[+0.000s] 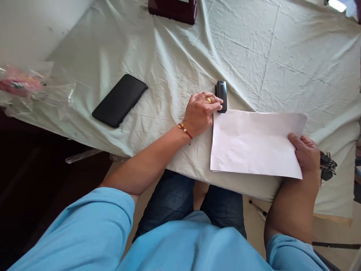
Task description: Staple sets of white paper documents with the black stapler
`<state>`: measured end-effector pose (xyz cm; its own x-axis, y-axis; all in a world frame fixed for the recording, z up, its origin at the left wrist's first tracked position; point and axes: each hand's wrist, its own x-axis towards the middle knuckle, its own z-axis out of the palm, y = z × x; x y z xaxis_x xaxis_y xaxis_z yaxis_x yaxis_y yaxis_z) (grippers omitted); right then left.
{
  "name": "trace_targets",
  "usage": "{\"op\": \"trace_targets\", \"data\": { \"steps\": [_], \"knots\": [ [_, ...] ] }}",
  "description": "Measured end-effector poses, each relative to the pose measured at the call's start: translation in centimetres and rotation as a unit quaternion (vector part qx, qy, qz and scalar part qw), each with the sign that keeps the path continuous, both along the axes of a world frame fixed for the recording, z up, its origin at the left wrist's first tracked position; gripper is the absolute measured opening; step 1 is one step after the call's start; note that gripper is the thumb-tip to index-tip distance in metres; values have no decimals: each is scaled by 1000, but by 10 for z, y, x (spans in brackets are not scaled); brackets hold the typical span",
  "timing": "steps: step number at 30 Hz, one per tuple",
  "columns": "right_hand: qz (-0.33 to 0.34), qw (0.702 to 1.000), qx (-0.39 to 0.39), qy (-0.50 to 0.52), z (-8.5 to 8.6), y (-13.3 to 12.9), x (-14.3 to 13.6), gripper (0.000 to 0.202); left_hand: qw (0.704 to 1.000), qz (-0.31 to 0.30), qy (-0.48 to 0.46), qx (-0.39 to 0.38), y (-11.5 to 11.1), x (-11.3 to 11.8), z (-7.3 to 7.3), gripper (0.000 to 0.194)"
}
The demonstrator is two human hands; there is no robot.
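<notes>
**Stapler (222,92) at a corner of my papers (254,145)**

My left hand (199,113) has fingers on the stapler's near end; I can't tell whether they grip it. My right hand (308,154) grasps the papers' right edge over the cloth-covered bench (175,75).

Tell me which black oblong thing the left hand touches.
The stapler at the upper-left corner of the paper; the wider black device lies apart, untouched.

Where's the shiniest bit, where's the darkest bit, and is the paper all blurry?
Head view: a white glare shines near the top right corner; head view: the darkest part is the shadow below the cloth at left; head view: the paper looks pale, its edges fairly clear.
</notes>
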<state>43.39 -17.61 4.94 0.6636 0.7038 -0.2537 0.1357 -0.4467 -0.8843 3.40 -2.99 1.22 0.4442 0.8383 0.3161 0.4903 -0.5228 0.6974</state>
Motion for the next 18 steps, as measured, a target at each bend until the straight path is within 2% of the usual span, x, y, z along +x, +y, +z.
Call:
{"op": "trace_targets", "data": {
  "steps": [6,9,12,15,18],
  "knots": [
    [0,1000,16,-21,-2,-1,2,66,999,9,-50,-8,4,1,-10,47],
    [20,1000,2,-10,0,-4,-2,68,993,-6,-112,-48,9,-3,-10,53],
    [55,998,-1,13,3,-7,-10,69,984,-4,-143,-108,12,-8,-6,46],
    [54,998,43,12,2,-8,-17,64,978,19,-152,-142,13,-11,-3,31],
    [20,993,120,-15,-4,-4,-22,60,968,46,-173,-174,14,-13,-1,37]
  ]
}}
